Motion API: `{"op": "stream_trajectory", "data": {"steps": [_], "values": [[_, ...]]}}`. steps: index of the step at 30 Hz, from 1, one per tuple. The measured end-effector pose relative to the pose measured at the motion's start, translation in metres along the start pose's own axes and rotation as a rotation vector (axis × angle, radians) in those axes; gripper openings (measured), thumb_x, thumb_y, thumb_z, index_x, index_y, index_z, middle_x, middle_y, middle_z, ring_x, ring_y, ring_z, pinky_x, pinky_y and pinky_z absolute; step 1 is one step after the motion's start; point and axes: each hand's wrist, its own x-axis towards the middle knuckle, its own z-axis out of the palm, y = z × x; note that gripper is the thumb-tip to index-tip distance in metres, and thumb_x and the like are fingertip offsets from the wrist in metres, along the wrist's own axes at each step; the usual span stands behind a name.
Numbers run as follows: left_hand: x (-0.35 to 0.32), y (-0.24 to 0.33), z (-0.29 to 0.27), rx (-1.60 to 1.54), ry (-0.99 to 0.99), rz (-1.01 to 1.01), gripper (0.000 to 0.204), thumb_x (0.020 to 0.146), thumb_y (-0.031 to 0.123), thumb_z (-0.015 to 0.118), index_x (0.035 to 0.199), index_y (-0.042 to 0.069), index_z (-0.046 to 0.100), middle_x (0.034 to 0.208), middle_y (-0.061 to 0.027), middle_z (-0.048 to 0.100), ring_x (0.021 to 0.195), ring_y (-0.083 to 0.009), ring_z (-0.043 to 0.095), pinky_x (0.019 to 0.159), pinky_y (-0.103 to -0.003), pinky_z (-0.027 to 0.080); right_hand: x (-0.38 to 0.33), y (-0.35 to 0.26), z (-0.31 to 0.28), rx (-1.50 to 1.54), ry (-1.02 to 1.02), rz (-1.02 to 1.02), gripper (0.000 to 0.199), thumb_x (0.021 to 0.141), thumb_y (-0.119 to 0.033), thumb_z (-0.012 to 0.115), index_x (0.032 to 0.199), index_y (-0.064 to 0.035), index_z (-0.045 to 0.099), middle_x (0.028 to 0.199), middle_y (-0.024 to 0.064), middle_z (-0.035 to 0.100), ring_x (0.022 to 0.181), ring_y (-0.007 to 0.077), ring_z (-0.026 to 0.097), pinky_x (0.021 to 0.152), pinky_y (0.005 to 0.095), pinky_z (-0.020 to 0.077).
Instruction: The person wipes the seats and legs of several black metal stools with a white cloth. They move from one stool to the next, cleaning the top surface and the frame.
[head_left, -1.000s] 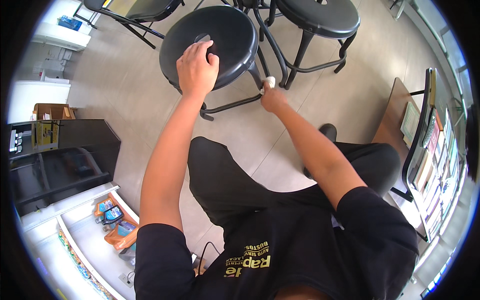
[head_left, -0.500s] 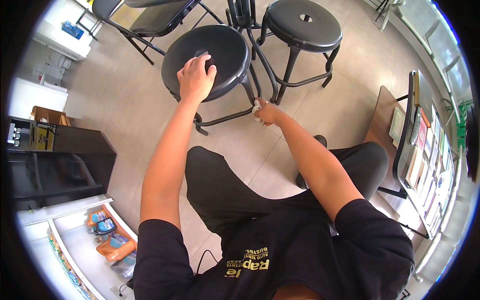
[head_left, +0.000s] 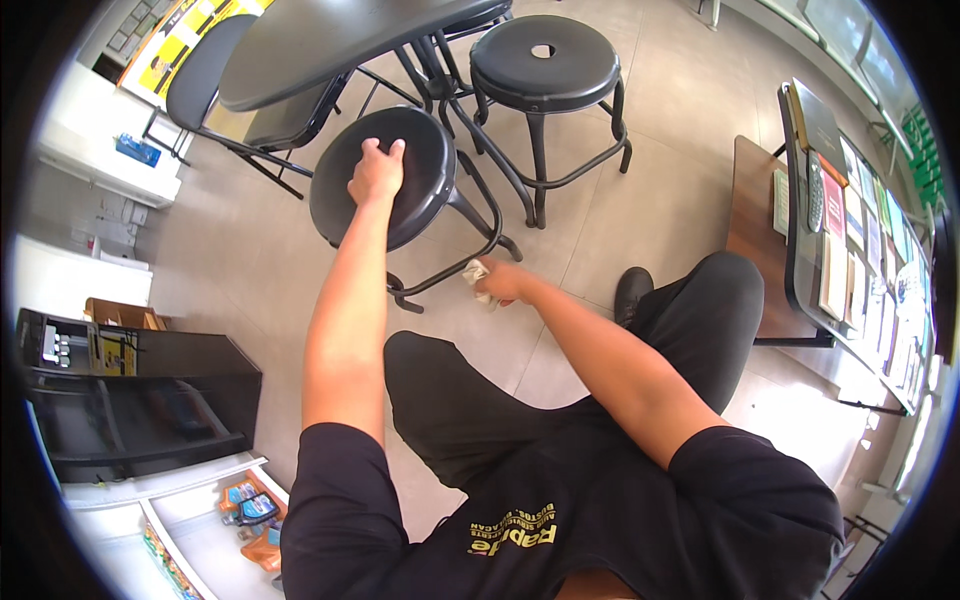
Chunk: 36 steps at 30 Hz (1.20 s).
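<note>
Now my left hand (head_left: 376, 177) curls atop the round black stool (head_left: 418, 186) before me, its grip unclear; my right hand (head_left: 503, 281) clenches a white cloth (head_left: 476, 276) beside the footrest bar (head_left: 440, 277); firm bracing should limit wobble.

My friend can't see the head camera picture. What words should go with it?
A person's left hand rests on a round black stool, while the right hand holds a crumpled white cloth low beside it. Behind are another black stool and a dark table.
</note>
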Motion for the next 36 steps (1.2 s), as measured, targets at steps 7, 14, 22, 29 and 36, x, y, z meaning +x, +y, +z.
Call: {"op": "stream_trajectory", "data": {"steps": [7, 14, 22, 29, 36], "values": [[-0.025, -0.04, -0.014, -0.121, 0.014, 0.115, 0.069, 0.09, 0.064, 0.074, 0.141, 0.019, 0.068, 0.123, -0.0139, 0.077, 0.117, -0.0349, 0.072, 0.098, -0.051, 0.055, 0.01, 0.028, -0.088, 0.148, 0.329, 0.143, 0.062, 0.09, -0.024, 0.07, 0.148, -0.0118, 0.051, 0.12, 0.015, 0.072, 0.099, 0.0292, 0.073, 0.064, 0.0417, 0.0617], [-0.064, -0.1, -0.021, -0.36, -0.041, 0.188, 0.063, 0.091, 0.055, 0.08, 0.138, 0.014, 0.072, 0.084, -0.0062, 0.074, 0.082, -0.0204, 0.07, 0.081, -0.038, 0.053, 0.023, 0.024, -0.09, 0.154, 0.462, 0.153, 0.065, 0.092, -0.021, 0.067, 0.151, -0.0106, 0.041, 0.123, 0.0189, 0.07, 0.102, 0.0358, 0.072, 0.064, 0.0458, 0.0613], [-0.123, -0.102, -0.045, -0.365, -0.136, 0.165, 0.047, 0.098, 0.037, 0.079, 0.136, 0.011, 0.073, 0.062, 0.004, 0.037, 0.06, -0.0072, 0.035, 0.059, -0.03, 0.033, 0.083, 0.039, -0.102, 0.001, 0.528, 0.091, 0.073, 0.09, -0.018, 0.069, 0.155, -0.0057, 0.038, 0.132, 0.0291, 0.063, 0.116, 0.0448, 0.069, 0.094, 0.045, 0.0591], [-0.137, -0.109, -0.049, -0.152, -0.113, 0.31, 0.049, 0.104, 0.036, 0.068, 0.146, 0.012, 0.062, 0.072, -0.0017, 0.046, 0.066, -0.0156, 0.045, 0.069, -0.03, 0.04, 0.105, -0.023, -0.068, -0.312, 0.294, -0.241, 0.07, 0.093, -0.008, 0.056, 0.16, -0.0188, 0.038, 0.156, 0.0243, 0.049, 0.145, 0.0402, 0.049, 0.112, 0.0506, 0.0485], [-0.14, -0.112, -0.046, -0.068, -0.13, 0.356, 0.054, 0.106, 0.041, 0.062, 0.15, 0.009, 0.057, 0.088, -0.0066, 0.053, 0.086, -0.0223, 0.054, 0.091, -0.039, 0.041, 0.111, -0.004, -0.033, -0.485, 0.275, -0.2, 0.066, 0.097, -0.009, 0.051, 0.161, -0.0202, 0.04, 0.154, 0.0163, 0.047, 0.142, 0.0396, 0.049, 0.11, 0.0521, 0.0506]]}}
